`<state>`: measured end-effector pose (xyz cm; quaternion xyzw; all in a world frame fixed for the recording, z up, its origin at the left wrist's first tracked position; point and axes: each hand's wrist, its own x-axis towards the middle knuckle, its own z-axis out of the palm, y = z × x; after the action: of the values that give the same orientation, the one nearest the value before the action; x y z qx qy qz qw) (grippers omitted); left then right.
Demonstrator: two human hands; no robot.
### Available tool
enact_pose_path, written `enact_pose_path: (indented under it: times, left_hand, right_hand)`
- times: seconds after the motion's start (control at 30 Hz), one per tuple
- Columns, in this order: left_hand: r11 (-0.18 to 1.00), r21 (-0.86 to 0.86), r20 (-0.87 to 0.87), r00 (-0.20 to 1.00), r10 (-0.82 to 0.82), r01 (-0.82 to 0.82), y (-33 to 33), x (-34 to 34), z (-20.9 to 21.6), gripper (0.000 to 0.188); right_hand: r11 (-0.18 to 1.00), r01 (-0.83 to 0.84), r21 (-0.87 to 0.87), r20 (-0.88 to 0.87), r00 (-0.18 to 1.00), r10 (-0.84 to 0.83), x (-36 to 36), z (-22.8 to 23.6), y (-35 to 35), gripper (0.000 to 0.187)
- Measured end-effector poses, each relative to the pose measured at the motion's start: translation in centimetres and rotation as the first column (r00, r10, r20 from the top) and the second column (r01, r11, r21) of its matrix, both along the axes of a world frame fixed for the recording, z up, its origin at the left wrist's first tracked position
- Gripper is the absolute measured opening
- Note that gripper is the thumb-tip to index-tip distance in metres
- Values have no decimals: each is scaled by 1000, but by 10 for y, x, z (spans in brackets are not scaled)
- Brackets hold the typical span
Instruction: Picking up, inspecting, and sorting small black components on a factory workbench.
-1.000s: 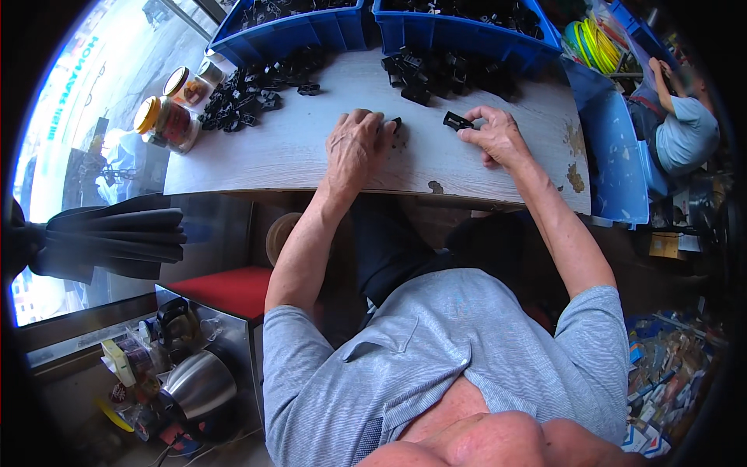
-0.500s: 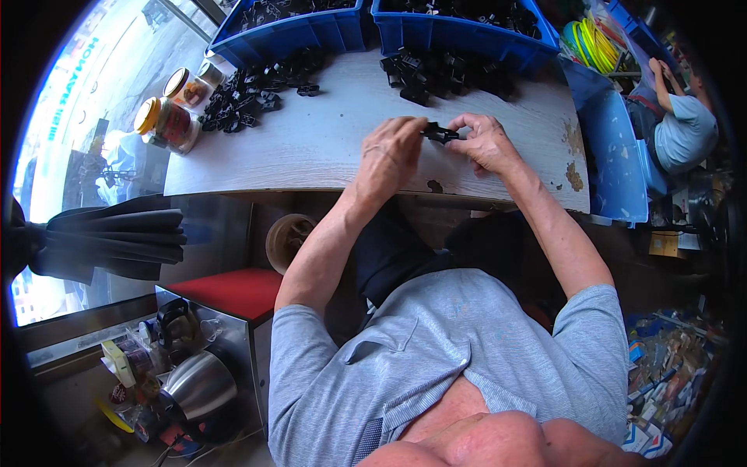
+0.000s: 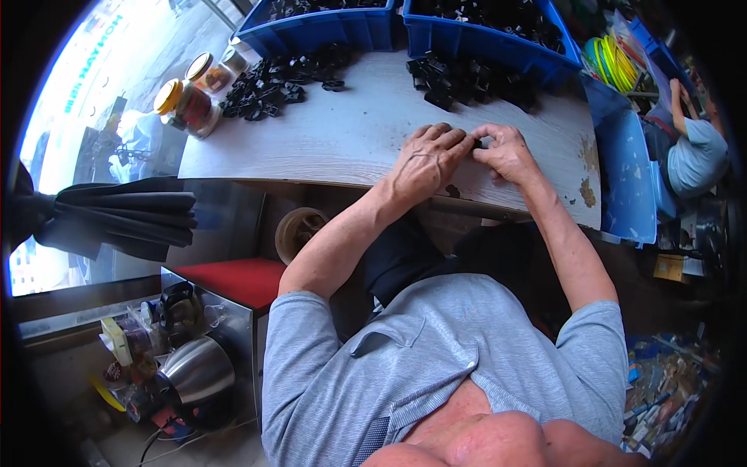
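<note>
A small black part [image 3: 482, 143] is held above the near half of the pale tabletop [image 3: 327, 136], at the place where the two hands meet. Most of it is covered by the fingers, and only a dark patch is left showing, so neither the direction in which it points nor the line of its long axis can be made out. The left hand [image 3: 428, 161] is seen from the back, with its fingers bent, drawn close together and pointed toward the right hand [image 3: 507, 154]. By the right hand the part is pinched between thumb and curled forefinger, which are parted only by its thickness. Whether it is also gripped by the left fingertips cannot be told, as they are hidden. Beyond the hands, a left heap of black parts [image 3: 268, 86] and a right heap of black parts [image 3: 467, 84] are spread in front of two blue bins [image 3: 323, 33], which are filled with similar pieces.
</note>
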<state>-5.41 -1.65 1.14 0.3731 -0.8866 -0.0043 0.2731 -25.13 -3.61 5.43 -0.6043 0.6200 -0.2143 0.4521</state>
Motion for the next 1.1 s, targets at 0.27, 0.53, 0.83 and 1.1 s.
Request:
enact_pose_path:
  times: [0.27,0.53,0.83,1.1]
  left_hand:
    - [908,-154,-381,871,309,-390,-41,48,-2,36]
    - [818,-158,-52,832,553,-554,-81,135,-16,36]
    - [913,-61,14,914,405,-404,-39,84,-7,45]
    - [925,-57,-110,923,369,-376,-26,60,-4,32]
  right_hand:
    - [995,85,55,126,988,-91,-20,-2,1,32]
    - [670,743,15,455,591,-666,-136,-8,-38,37]
    - [827,562,2,316,784,-534,-107,-7,-51,36]
    - [792,591,157,101,788,-608,-84,-9,-90,32]
